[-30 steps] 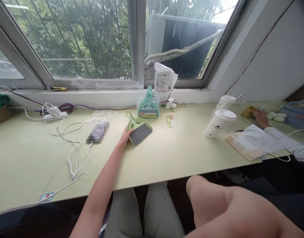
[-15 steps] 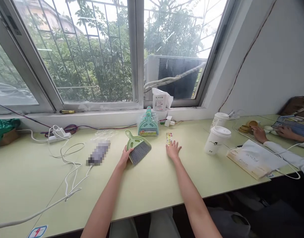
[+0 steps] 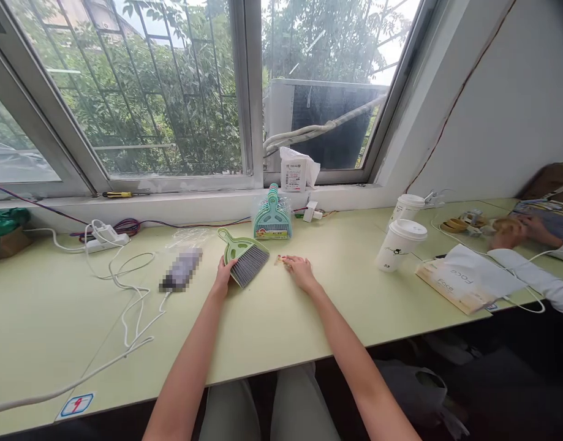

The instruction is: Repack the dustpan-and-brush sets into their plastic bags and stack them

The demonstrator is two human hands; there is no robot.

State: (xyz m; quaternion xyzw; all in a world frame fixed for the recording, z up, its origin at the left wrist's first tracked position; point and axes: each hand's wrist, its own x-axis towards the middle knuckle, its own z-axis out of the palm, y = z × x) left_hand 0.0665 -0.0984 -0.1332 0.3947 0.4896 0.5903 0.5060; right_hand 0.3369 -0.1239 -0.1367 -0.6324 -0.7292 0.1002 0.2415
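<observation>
My left hand (image 3: 223, 277) grips the left edge of a small green dustpan with a grey-bristled brush (image 3: 250, 264) clipped into it, tilted on the table. To its right, my right hand (image 3: 301, 272) is closed low over the table on a small printed card (image 3: 279, 261). Only the card's left end shows past the fingertips; the hand covers the rest. Behind both hands a stack of similar dustpan and brush sets (image 3: 272, 219) in clear wrapping stands against the wall, with a yellow label across the front one.
At left lie a pixelated phone-like item (image 3: 181, 271), white cables and a power strip (image 3: 107, 240). White lidded cups (image 3: 400, 245) and a tissue pack (image 3: 465, 278) stand at right. Beyond them another person's hands (image 3: 511, 233) work beside tape rolls (image 3: 453, 225).
My right hand has drawn the card left, toward the dustpan, and its fingers have closed. The dustpan has shifted slightly left with my left hand. The view has tipped down a little.
</observation>
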